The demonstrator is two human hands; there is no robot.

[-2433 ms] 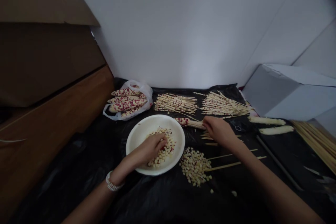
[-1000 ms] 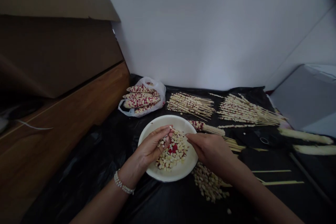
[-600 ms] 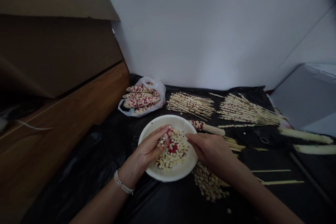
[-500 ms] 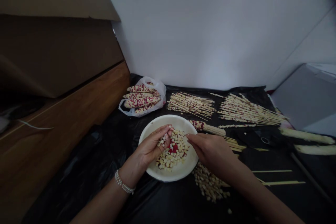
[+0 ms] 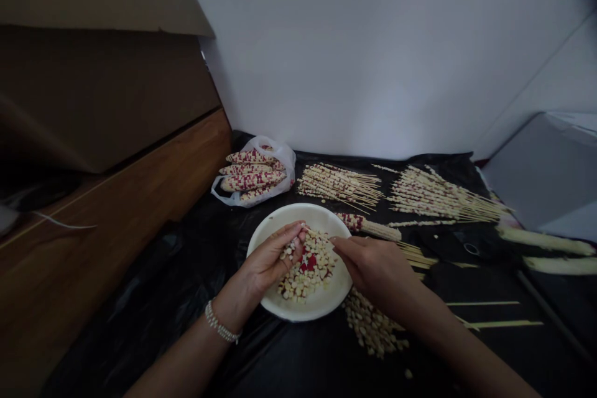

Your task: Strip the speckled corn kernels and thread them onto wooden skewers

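A white bowl (image 5: 268, 227) holds loose pale and dark-red corn kernels (image 5: 321, 270), with a red and white pattern showing on its bottom. Over its left side, my left hand (image 5: 273, 255) is closed around several kernels, and its thumb and forefinger pinch near one at the tip. My right hand (image 5: 368, 258) is closed in a pinch over the bowl's right rim. Between the two pinches runs a thin bamboo skewer (image 5: 318, 234), its near end hidden in the right fingers. Whether a kernel sits on its tip is too small to tell.
Corn cobs (image 5: 252, 181) lie in a plastic bag behind the bowl. Two piles of kernel-threaded skewers (image 5: 338, 185) lie farther back. A partly stripped cob (image 5: 373, 228), bare skewers (image 5: 506, 324) and a kernel-threaded bundle (image 5: 373, 326) lie on black plastic. A wooden panel (image 5: 153, 199) borders the left.
Almost nothing differs. Both hands keep their pinches over the bowl, with only a very slight shift of the view.
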